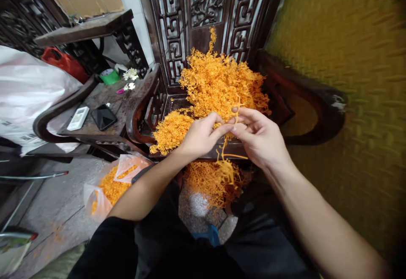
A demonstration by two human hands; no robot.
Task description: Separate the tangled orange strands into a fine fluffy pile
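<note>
Both hands meet over the front edge of a dark carved wooden chair. My left hand pinches thin orange strands at its fingertips. My right hand touches it from the right, with an orange plastic-like strand between its thumb and fingers. More strands hang below the fingers. Behind the hands a large heap of orange pieces fills the seat, and a smaller pile lies left of my left hand. Another orange tangle is below the seat edge, between the knees.
A side table at left bears a black phone, a white device and green tape. A plastic bag with orange pieces stands on the floor. The chair's right armrest curves beside my right forearm.
</note>
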